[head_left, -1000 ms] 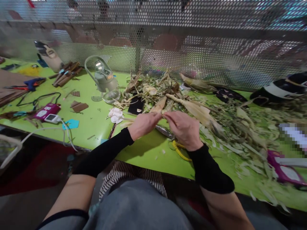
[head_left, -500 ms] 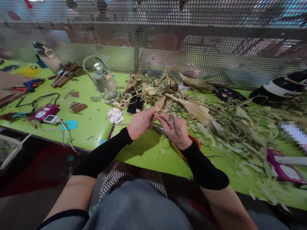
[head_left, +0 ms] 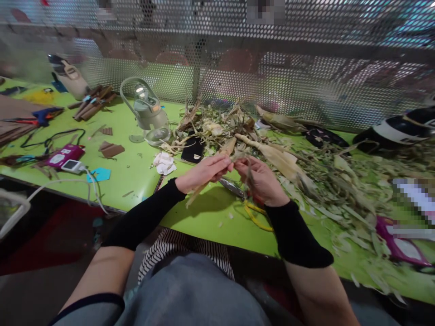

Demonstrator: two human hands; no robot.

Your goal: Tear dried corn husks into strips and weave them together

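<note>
Moved rightward since the earlier frame, a thin, fibrous husk strip [head_left: 250, 174], held just beyond the scissors [head_left: 234, 187] by the loosely curled right hand [head_left: 267, 181] and nearly closed left hand [head_left: 205, 172], could split if tugged hard, while crinkled, papery husks [head_left: 280, 157] lie farther beyond those scissors.

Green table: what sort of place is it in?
Probably a craft workshop: leaf scraps are strewn over the table, scissors lie near them, and a mesh screen stands behind.

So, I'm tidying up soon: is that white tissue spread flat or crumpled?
Crumpled: the white tissue is bunched into a creased lump on the green table.
</note>
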